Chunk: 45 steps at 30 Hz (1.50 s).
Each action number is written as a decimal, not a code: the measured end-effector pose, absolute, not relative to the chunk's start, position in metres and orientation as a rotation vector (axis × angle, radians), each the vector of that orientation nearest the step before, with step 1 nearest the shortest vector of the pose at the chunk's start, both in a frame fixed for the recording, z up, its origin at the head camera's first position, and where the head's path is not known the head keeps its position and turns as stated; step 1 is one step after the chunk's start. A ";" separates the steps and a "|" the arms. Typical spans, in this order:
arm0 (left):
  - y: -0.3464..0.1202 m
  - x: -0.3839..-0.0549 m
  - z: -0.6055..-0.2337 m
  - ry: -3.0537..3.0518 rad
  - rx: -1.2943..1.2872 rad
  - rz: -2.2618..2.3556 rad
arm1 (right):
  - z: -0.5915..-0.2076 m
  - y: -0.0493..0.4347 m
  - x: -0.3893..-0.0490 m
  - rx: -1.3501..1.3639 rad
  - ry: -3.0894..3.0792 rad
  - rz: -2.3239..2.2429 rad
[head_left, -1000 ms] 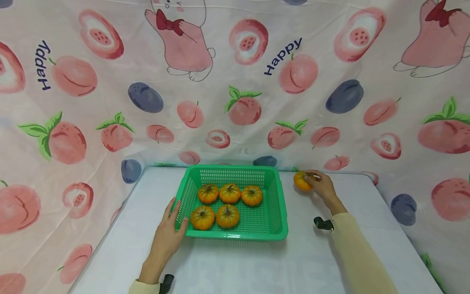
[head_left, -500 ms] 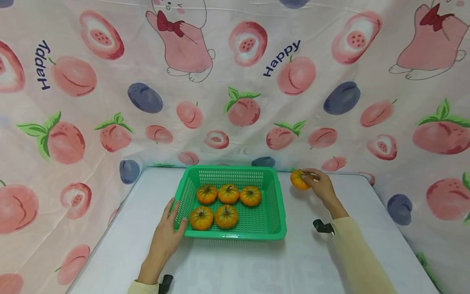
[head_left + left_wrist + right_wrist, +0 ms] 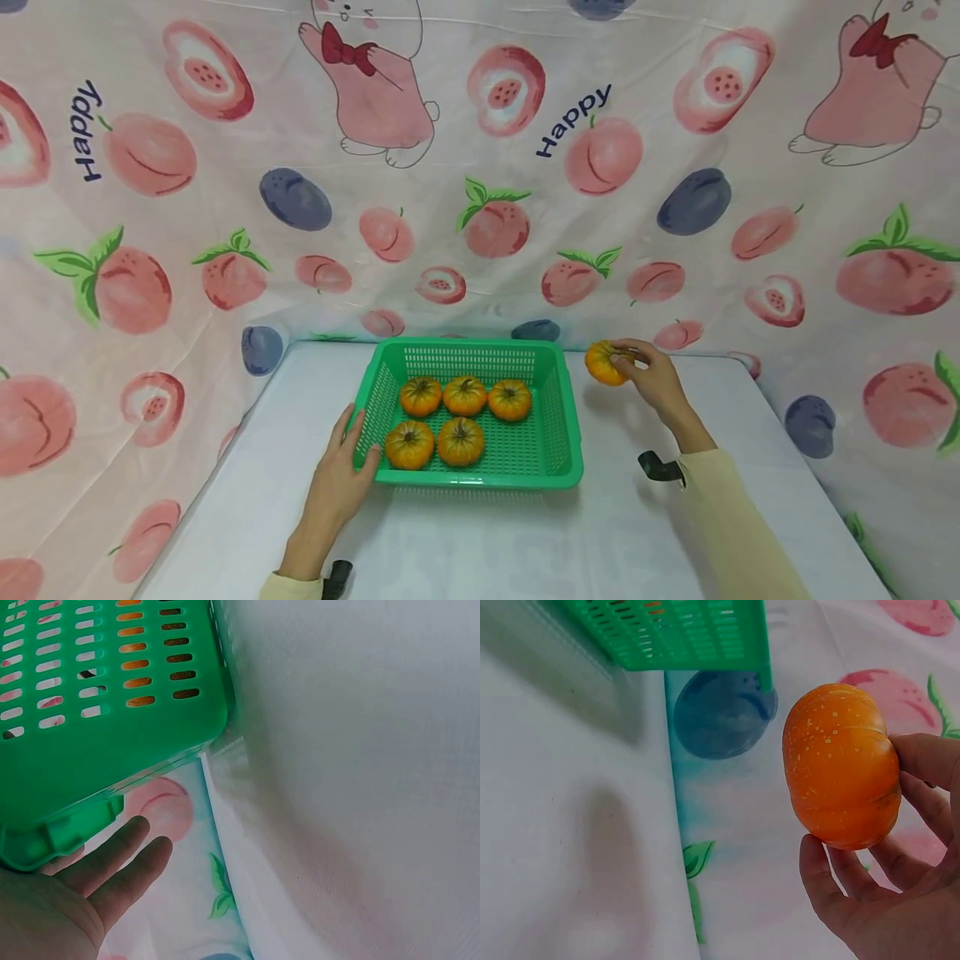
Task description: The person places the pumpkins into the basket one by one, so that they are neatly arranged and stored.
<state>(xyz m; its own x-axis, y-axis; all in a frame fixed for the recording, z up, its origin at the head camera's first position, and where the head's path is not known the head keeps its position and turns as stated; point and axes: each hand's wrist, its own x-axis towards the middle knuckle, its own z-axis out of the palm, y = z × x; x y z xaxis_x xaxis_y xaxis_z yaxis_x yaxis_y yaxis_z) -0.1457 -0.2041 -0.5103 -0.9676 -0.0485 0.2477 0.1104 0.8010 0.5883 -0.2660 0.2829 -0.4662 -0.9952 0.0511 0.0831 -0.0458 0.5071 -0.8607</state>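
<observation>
My right hand (image 3: 657,382) holds a small orange pumpkin (image 3: 604,363) above the table, to the right of the green basket (image 3: 572,417). In the right wrist view, the thumb and fingertips grip this pumpkin (image 3: 840,765) by its sides, and its shadow falls on the table well apart from it. My left hand (image 3: 336,492) rests at the basket's left rim with its fingers straight. Seen from the left wrist, those fingers (image 3: 124,881) stretch out beside the basket's slotted wall (image 3: 97,757). Inside the basket sit several similar pumpkins (image 3: 461,442) in two rows, stems up.
A white cloth covers the table (image 3: 480,550). Behind and at the sides hangs a fabric backdrop (image 3: 450,200) printed with peaches, plums and rabbits. The right part of the basket floor (image 3: 536,450) shows bare green mesh.
My right hand has moved slightly left and up with the pumpkin, closer to the basket. The left hand stays at the rim. The whole head view has shifted a little.
</observation>
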 end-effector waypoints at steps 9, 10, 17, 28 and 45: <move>-0.204 -0.146 -0.510 -2.754 -0.048 -0.915 | -0.459 0.272 -0.254 0.113 -2.604 1.504; -0.205 -0.146 -0.510 -2.752 -0.049 -0.914 | -0.458 0.271 -0.253 0.120 -2.601 1.506; -0.205 -0.146 -0.511 -2.746 -0.049 -0.915 | -0.451 0.261 -0.248 0.177 -2.594 1.506; -0.205 -0.147 -0.511 -2.744 -0.048 -0.921 | -0.441 0.250 -0.238 0.303 -2.569 1.496; -0.204 -0.147 -0.509 -2.741 -0.053 -0.930 | -0.446 0.225 -0.235 0.467 -2.590 1.490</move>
<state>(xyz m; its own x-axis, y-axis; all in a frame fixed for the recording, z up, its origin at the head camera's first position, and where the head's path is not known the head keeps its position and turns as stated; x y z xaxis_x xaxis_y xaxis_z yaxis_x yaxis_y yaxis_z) -0.1466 -0.2042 -0.5085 -0.9690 -0.0441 0.2432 0.1130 0.7961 0.5945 -0.2352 0.2246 -0.4456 -0.9457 -0.2056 0.2518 -0.3211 0.4687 -0.8229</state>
